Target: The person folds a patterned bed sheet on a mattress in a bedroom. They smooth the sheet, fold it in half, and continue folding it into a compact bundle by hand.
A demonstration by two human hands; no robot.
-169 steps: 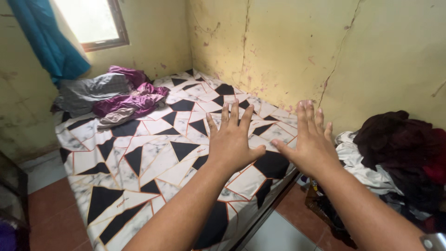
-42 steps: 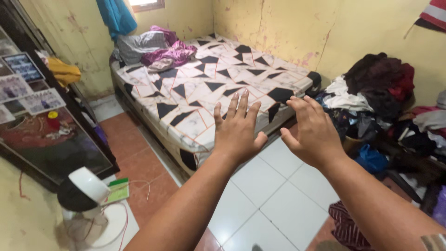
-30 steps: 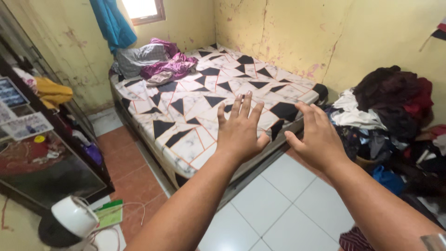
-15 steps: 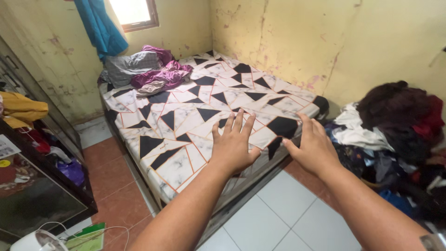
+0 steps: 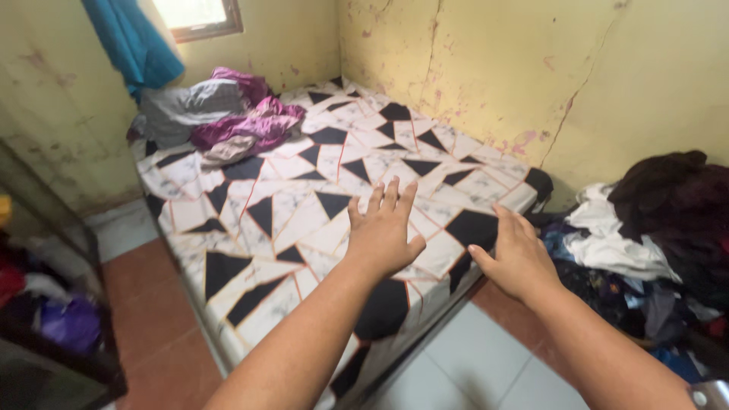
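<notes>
A low bed covered by a white marbled sheet with black triangles and orange lines fills the middle of the head view. My left hand hovers flat over the sheet near the foot of the bed, fingers spread, holding nothing. My right hand reaches toward the bed's near right corner, fingers apart and empty. At the head end lies a crumpled heap of grey and purple bedding.
Cracked yellow walls close off the far and right sides of the bed. A teal curtain hangs by a small window. A pile of dark and white clothes lies at the right. A dark shelf with cloth items stands at the left, over tiled floor.
My view has come closer to the bed. Both hands have lowered toward the sheet at its foot end. The fan and the cabinet front have left the view.
</notes>
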